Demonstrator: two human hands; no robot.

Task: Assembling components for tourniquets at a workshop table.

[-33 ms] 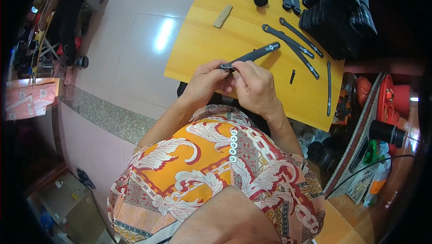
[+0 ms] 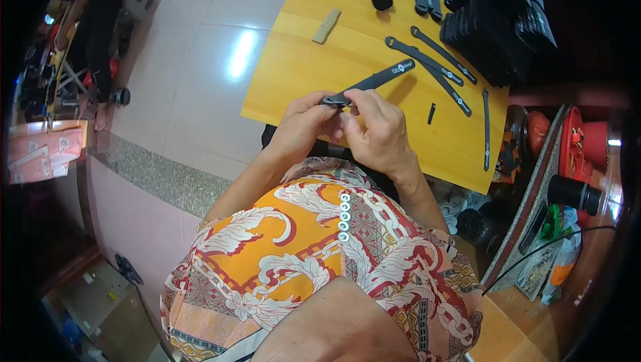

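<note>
The person works with both hands drawn close together in front of the chest, over the near edge of the yellow table. The left hand comes up from the lower left with its forearm slanting inward; its fingers curl under, and its thumb lies along the near end of a black strap. The right hand leans in from the other side, wrist bent, knuckles raised, thumb and forefinger closed at that same end, the other fingers folded below. So both hands are clamped on the 1 strap, just beside each other; whether the fingertips meet behind it, I can't tell from here.

The strap's other end points away to the right, free over the table, with its shadow beneath.

To the right of it, 2 black straps lie crossed, with 1 thinner strap just beyond them. A short black strip sits nearer the person, and 1 more narrow strap lies along the right edge. Farther off are a tan piece and, at the far right corner, stacked black bundles.
</note>
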